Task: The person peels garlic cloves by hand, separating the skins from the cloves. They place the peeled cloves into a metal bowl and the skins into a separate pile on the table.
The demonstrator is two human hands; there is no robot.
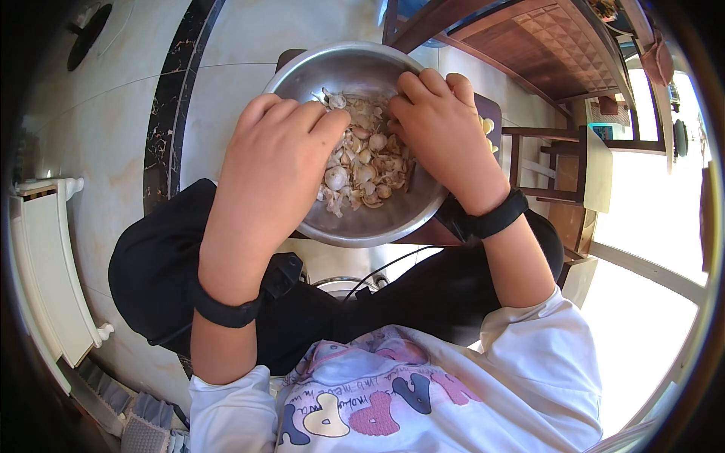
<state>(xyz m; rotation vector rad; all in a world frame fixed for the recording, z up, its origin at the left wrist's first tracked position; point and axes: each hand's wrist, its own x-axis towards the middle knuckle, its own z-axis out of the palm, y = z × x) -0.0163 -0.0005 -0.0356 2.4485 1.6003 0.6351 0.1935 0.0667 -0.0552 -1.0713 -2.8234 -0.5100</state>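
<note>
A wide stainless steel bowl stands before me, holding garlic cloves and loose papery garlic skins. My left hand reaches over the bowl's left side with bent fingers; whatever lies under its fingertips is hidden. Close to its thumb is a piece of garlic with a stalk. Over the right side of the bowl is my right hand, its fingers curled inward and their tips mostly out of sight. Several pale peeled garlic cloves lie just beyond that hand, outside the bowl.
Under the bowl is a dark brown stool or small table. Wooden furniture with a carved panel stands at the upper right, near a wooden chair. A white cabinet is at the left. Black strips on my wrists trail a cable.
</note>
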